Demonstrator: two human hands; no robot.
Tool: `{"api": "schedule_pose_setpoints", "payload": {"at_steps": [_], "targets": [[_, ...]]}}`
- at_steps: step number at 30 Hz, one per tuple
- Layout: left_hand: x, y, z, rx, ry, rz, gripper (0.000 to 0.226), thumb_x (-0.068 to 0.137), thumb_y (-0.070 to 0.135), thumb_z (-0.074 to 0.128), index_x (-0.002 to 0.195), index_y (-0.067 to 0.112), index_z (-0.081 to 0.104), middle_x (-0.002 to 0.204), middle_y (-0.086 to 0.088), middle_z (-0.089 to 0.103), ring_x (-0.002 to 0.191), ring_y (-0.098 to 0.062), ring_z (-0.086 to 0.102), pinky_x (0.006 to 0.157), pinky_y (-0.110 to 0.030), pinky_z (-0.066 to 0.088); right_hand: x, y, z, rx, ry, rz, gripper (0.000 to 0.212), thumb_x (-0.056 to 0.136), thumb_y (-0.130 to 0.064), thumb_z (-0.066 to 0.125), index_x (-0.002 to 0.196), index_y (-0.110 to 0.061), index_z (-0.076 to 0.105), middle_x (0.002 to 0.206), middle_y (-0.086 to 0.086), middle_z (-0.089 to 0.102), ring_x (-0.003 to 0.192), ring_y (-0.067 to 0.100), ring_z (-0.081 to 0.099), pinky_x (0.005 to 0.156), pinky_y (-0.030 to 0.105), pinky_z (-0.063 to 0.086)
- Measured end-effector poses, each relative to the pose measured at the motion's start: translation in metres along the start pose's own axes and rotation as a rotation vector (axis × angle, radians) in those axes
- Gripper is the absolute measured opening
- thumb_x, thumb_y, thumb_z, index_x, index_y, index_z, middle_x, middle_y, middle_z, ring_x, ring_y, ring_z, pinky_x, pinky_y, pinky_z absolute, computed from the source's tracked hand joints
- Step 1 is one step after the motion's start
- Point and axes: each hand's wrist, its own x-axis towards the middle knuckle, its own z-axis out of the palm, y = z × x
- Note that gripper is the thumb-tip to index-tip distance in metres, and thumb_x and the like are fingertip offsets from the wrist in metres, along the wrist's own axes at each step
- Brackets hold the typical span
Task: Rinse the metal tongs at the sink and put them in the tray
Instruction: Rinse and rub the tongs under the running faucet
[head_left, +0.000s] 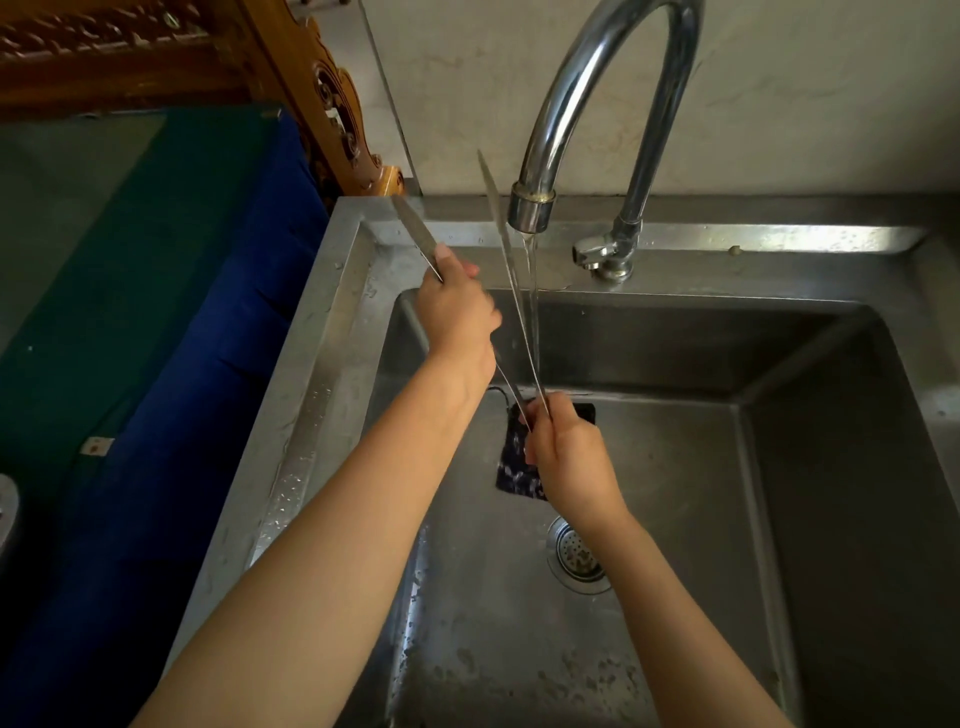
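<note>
Head view showed my right hand (563, 457) pinching the hinge of the metal tongs (511, 291) over the sink (779, 467), left hand (457, 312) clasping one blade. I judged wet steel could slip; no tray was visible.

Your arms come into view bare from the bottom edge, with no sleeves showing on either forearm. Your left hand (457, 306) and your right hand (566, 452) are ungloved, and you wear no watch, band or ring that I can make out, though the left fingers are slightly blurred. Your left thumbnail looks short and unpainted.
</note>
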Motion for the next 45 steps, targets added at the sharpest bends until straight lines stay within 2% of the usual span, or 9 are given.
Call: {"api": "schedule_pose_setpoints", "payload": {"at_steps": [9, 18, 20, 27, 31, 34, 36, 40, 45], "targets": [[-0.001, -0.026, -0.019, -0.038, -0.194, -0.245, 0.052, 0.097, 0.05, 0.032, 0.077, 0.028, 0.074, 0.067, 0.007, 0.065, 0.069, -0.009, 0.056, 0.063, -0.024, 0.047, -0.001, -0.002, -0.028, 0.756, -0.265, 0.12, 0.028, 0.097, -0.033, 0.04, 0.094, -0.007, 0.052, 0.062, 0.001, 0.043, 0.04, 0.008, 0.029, 0.036, 0.018, 0.024], [-0.007, -0.037, 0.001, -0.084, -0.382, -0.112, 0.034, 0.096, 0.043, 0.04, 0.11, 0.016, 0.054, 0.095, -0.006, 0.067, 0.07, -0.014, 0.065, 0.06, -0.028, 0.055, -0.02, 0.015, -0.025, 0.626, -0.043, 0.2, 0.02, 0.097, -0.018, 0.044, 0.078, -0.013, 0.043, 0.058, -0.003, 0.038, 0.04, 0.0, 0.031, 0.037, 0.014, 0.027], [-0.008, -0.038, 0.006, 0.031, -0.373, -0.061, 0.019, 0.096, 0.027, 0.047, 0.107, 0.012, 0.053, 0.083, -0.006, 0.067, 0.053, -0.012, 0.06, 0.049, -0.025, 0.052, -0.025, 0.02, -0.019, 0.559, -0.023, 0.158, 0.023, 0.096, -0.017, 0.045, 0.074, -0.016, 0.041, 0.053, -0.011, 0.043, 0.04, -0.001, 0.036, 0.04, 0.011, 0.031], [-0.012, -0.035, 0.023, 0.219, -0.26, -0.142, 0.061, 0.087, 0.064, 0.036, 0.07, 0.009, 0.057, 0.041, -0.001, 0.056, 0.03, -0.012, 0.042, 0.033, -0.018, 0.034, -0.029, 0.018, -0.009, 0.345, -0.153, 0.072, 0.023, 0.097, -0.027, 0.04, 0.076, -0.019, 0.04, 0.055, -0.008, 0.042, 0.045, 0.004, 0.036, 0.046, 0.027, 0.033], [-0.01, -0.034, 0.023, 0.054, -0.456, -0.033, 0.011, 0.095, 0.022, 0.049, 0.098, 0.016, 0.058, 0.08, -0.003, 0.073, 0.057, -0.015, 0.064, 0.048, -0.024, 0.05, -0.024, 0.015, -0.021, 0.465, -0.124, 0.158, 0.033, 0.097, -0.036, 0.038, 0.071, -0.016, 0.044, 0.054, -0.006, 0.045, 0.043, 0.002, 0.041, 0.043, 0.015, 0.036], [-0.008, -0.033, 0.022, -0.12, -0.517, -0.06, 0.017, 0.09, 0.004, 0.053, 0.099, 0.017, 0.056, 0.086, -0.003, 0.073, 0.057, -0.014, 0.061, 0.045, -0.021, 0.045, -0.021, 0.017, -0.025, 0.475, -0.164, 0.172, 0.033, 0.096, -0.037, 0.04, 0.07, -0.016, 0.043, 0.053, -0.01, 0.044, 0.046, 0.004, 0.043, 0.046, 0.016, 0.039], [-0.012, -0.032, 0.025, -0.079, -0.485, -0.078, 0.006, 0.09, 0.019, 0.057, 0.091, 0.013, 0.057, 0.067, -0.001, 0.069, 0.042, -0.009, 0.051, 0.037, -0.018, 0.038, -0.02, 0.021, -0.025, 0.446, -0.18, 0.151, 0.031, 0.096, -0.037, 0.041, 0.071, -0.017, 0.043, 0.051, -0.011, 0.045, 0.048, 0.005, 0.044, 0.05, 0.021, 0.041], [-0.018, -0.03, 0.033, 0.11, -0.297, -0.139, 0.057, 0.081, 0.066, 0.046, 0.071, 0.011, 0.055, 0.041, 0.004, 0.05, 0.027, -0.007, 0.034, 0.028, -0.016, 0.024, -0.02, 0.028, -0.024, 0.353, -0.167, 0.115, 0.029, 0.094, -0.041, 0.041, 0.075, -0.02, 0.042, 0.05, -0.011, 0.047, 0.049, 0.004, 0.045, 0.055, 0.029, 0.04], [-0.025, -0.016, 0.035, 0.114, -0.336, -0.042, 0.054, 0.091, 0.059, 0.035, 0.077, 0.013, 0.06, 0.054, -0.001, 0.065, 0.038, -0.014, 0.052, 0.038, -0.021, 0.042, -0.014, 0.029, -0.03, 0.375, -0.159, 0.104, 0.034, 0.092, -0.047, 0.041, 0.074, -0.019, 0.04, 0.05, -0.011, 0.043, 0.044, 0.0, 0.04, 0.048, 0.018, 0.036]]}}
